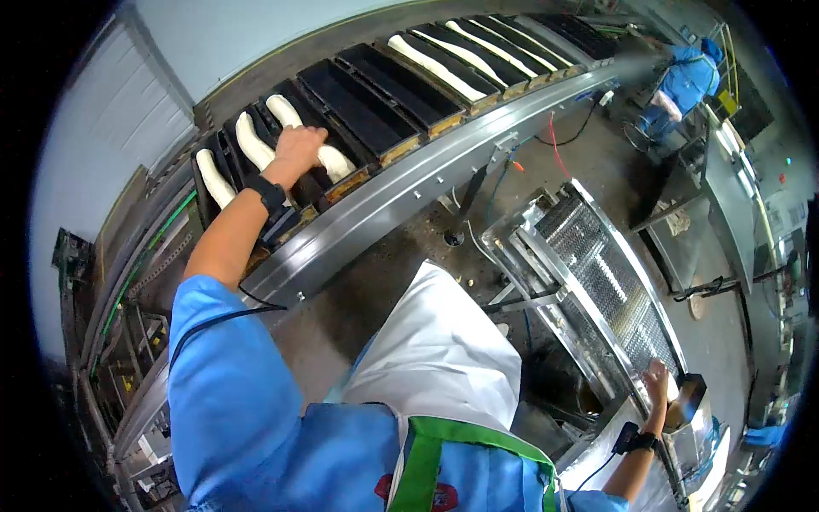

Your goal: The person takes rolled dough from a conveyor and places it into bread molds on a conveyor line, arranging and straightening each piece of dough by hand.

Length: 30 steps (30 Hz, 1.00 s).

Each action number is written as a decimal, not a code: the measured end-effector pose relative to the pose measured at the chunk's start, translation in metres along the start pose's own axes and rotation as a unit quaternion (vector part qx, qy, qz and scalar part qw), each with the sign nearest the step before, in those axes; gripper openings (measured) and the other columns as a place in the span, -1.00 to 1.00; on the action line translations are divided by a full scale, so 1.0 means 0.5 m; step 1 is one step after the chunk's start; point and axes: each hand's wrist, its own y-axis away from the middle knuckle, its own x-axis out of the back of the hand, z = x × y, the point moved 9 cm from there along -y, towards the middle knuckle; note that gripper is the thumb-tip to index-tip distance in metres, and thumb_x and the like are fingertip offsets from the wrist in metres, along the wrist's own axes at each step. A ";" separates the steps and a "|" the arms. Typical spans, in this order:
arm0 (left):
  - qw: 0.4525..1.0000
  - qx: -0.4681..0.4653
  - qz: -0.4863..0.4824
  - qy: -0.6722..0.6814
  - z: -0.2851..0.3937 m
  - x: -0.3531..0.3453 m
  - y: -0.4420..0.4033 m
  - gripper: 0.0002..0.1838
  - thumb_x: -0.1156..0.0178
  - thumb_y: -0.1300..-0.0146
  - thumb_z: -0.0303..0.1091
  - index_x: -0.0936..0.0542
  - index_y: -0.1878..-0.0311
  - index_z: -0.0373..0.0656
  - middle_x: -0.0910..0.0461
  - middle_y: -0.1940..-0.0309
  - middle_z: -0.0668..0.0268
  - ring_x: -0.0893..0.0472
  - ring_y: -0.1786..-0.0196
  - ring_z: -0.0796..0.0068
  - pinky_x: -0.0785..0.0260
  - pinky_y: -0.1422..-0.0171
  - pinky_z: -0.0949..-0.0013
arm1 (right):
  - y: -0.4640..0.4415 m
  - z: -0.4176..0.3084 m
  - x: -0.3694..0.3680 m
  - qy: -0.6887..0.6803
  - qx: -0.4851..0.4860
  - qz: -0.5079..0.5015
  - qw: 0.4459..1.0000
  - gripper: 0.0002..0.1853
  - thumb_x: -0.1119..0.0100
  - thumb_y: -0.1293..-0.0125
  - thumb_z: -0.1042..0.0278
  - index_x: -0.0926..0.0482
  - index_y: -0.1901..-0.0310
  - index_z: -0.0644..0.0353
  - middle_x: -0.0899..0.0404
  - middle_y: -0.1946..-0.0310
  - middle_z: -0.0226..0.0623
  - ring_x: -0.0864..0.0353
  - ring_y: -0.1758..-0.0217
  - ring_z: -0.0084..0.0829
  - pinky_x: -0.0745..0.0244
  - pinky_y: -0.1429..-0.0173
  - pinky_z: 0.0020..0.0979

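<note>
My left hand [296, 154] is closed over a long pale dough strip [335, 163] lying in a black baking pan; the hand hides the strip's middle. Left of it, two more dough strips [250, 141] lie in neighbouring pans, one partly behind my forearm. Far to the right, my right hand [656, 384] is at the lower end of a metal mesh conveyor [589, 247]. Its fingers are closed around a white dough piece [672, 388], only a small part of which shows.
The pans [358, 98] stand in a row on a steel-sided conveyor [409, 183]; several farther ones hold dough strips [435, 66]. A co-worker in blue [687, 81] is at the back right. A steel table [725, 205] stands beyond the mesh conveyor.
</note>
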 end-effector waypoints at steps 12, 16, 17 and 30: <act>0.908 0.179 -0.040 0.377 0.030 -0.001 0.222 -0.42 0.07 -0.05 -0.12 -0.23 -0.04 -0.40 -0.38 0.12 -0.10 -0.38 0.03 0.04 -0.21 -0.05 0.24 | -0.072 -0.164 -0.001 0.291 -0.043 -0.005 0.956 -0.41 -0.16 0.16 0.38 -0.25 -0.02 0.05 -0.23 -0.01 -0.26 -0.15 -0.12 -0.14 -0.11 -0.13 -0.13; 0.877 0.373 0.072 0.295 0.060 0.000 0.255 -0.43 -0.01 -0.03 -0.11 -0.26 0.02 -0.43 -0.38 0.12 -0.03 -0.34 0.01 0.10 -0.10 -0.05 0.16 | -0.138 -0.239 -0.027 0.239 0.142 0.043 0.960 -0.64 -0.04 0.12 0.41 -0.39 0.18 0.20 -0.46 0.34 -0.08 -0.38 0.09 -0.18 -0.26 0.05 -0.18; 0.870 0.398 0.107 0.271 0.059 0.003 0.264 -0.44 -0.04 -0.02 -0.14 -0.27 0.03 -0.42 -0.37 0.10 -0.01 -0.32 -0.01 0.12 -0.06 -0.07 0.17 | -0.159 -0.236 0.018 0.121 0.035 0.030 0.992 -0.68 -0.04 0.18 0.49 -0.42 0.26 0.28 -0.46 0.53 -0.06 -0.44 0.26 -0.14 -0.32 0.21 -0.22; 0.871 0.398 0.184 0.223 0.044 0.034 0.289 -0.54 -0.07 0.00 -0.26 -0.30 0.09 -0.39 -0.42 0.20 0.01 -0.36 0.07 0.14 -0.12 0.04 0.18 | -0.241 -0.772 0.624 -0.380 0.222 0.147 0.886 -0.57 -0.01 -0.10 0.30 -0.28 -0.03 0.22 -0.39 0.16 -0.33 -0.38 0.11 -0.51 -0.30 0.07 -0.50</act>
